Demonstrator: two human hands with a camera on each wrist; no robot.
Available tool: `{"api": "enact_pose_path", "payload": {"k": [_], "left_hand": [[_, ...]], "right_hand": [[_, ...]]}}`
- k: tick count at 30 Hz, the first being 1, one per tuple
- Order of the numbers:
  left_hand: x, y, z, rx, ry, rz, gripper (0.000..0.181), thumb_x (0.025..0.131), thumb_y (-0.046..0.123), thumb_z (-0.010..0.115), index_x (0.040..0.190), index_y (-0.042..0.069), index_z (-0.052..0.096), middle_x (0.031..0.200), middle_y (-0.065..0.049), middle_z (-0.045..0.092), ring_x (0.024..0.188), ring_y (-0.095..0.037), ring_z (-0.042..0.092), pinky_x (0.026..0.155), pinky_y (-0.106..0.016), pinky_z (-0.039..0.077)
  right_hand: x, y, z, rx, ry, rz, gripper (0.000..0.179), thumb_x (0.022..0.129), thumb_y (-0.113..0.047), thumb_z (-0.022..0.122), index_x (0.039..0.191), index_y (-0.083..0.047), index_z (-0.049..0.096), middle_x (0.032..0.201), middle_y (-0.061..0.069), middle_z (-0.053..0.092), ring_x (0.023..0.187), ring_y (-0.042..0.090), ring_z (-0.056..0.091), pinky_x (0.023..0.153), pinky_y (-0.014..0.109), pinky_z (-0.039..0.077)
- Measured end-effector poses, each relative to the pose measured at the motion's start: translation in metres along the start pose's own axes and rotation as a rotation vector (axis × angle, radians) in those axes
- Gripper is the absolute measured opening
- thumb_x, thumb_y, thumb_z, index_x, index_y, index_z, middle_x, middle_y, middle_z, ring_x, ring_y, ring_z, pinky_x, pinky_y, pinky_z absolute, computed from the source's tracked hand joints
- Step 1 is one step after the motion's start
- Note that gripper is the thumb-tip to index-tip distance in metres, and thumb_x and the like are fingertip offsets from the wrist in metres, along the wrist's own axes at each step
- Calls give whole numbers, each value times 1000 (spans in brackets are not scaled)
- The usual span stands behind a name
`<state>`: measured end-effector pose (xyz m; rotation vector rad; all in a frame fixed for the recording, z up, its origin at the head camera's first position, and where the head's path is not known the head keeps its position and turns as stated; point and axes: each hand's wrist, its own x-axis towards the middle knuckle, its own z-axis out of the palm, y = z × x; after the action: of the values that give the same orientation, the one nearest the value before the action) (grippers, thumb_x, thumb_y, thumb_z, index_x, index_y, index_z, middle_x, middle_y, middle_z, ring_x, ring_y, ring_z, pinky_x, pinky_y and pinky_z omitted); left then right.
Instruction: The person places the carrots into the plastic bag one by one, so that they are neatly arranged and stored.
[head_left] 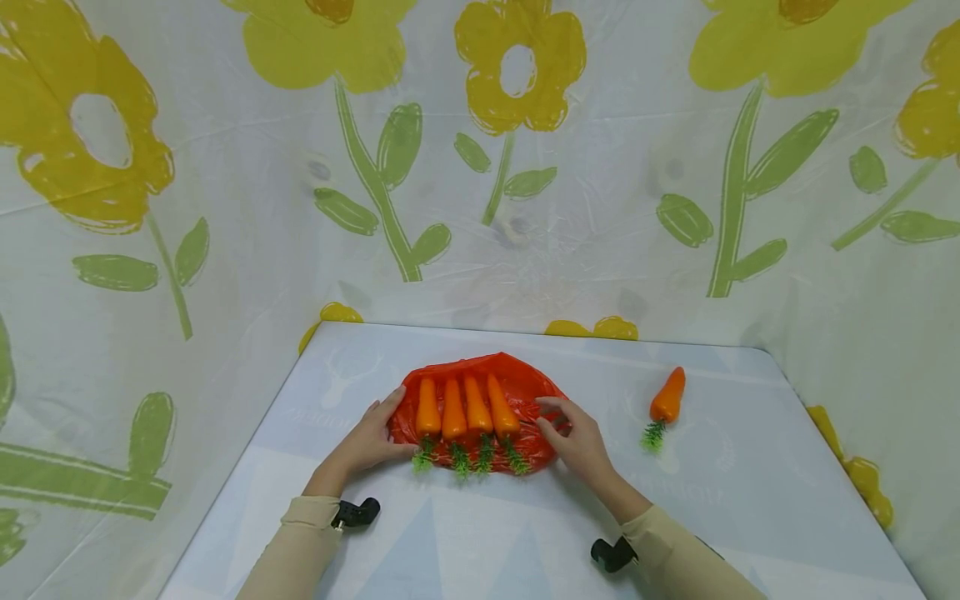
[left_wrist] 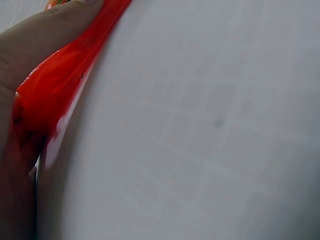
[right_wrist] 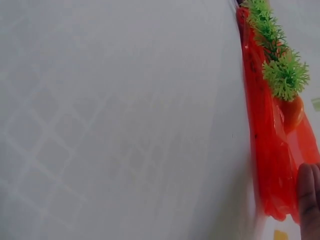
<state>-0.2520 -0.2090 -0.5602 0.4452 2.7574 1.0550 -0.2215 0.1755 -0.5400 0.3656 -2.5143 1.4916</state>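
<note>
A red plastic bag point(head_left: 534, 379) lies on the table with several orange toy carrots point(head_left: 477, 408) side by side on it, their green leafy tops toward me. At the bag's left edge, my left hand point(head_left: 367, 442) holds the plastic; in the left wrist view its thumb point(left_wrist: 50, 35) lies over the red bag point(left_wrist: 60, 85), with the other fingers partly hidden below. My right hand point(head_left: 581, 437) is at the bag's right side, thumb and forefinger apart and loosely bent. In the right wrist view its fingers point(right_wrist: 309, 195) reach the red bag point(right_wrist: 272, 170).
One more toy carrot point(head_left: 667, 400) lies by itself to the right of my right hand. The pale patterned table point(head_left: 465, 533) ends at a flowered curtain point(head_left: 600, 250), which also hangs on both sides. A black wrist camera point(head_left: 358, 512) sits on my left sleeve.
</note>
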Motion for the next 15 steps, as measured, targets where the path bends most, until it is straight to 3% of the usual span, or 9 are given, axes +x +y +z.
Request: {"api": "enact_pose_path", "payload": {"k": [6, 15], "left_hand": [[0, 0, 0, 3, -4, -11, 115, 78, 55, 83, 164, 15, 19, 168, -12, 22, 150, -52, 13, 118, -67, 19], [-1, 1, -1, 6, 3, -4, 115, 78, 54, 84, 164, 14, 19, 168, -12, 23, 149, -54, 14, 117, -68, 21]], "right_hand": [[-2, 2, -5, -18, 31, -11, 30, 95, -11, 73, 124, -9, 69, 103, -1, 71, 86, 16, 62, 72, 22, 55], [-5, 8, -11, -21, 85, -19, 27, 95, -7, 71, 121, -10, 70, 100, 0, 71, 82, 16, 63, 70, 22, 55]]}}
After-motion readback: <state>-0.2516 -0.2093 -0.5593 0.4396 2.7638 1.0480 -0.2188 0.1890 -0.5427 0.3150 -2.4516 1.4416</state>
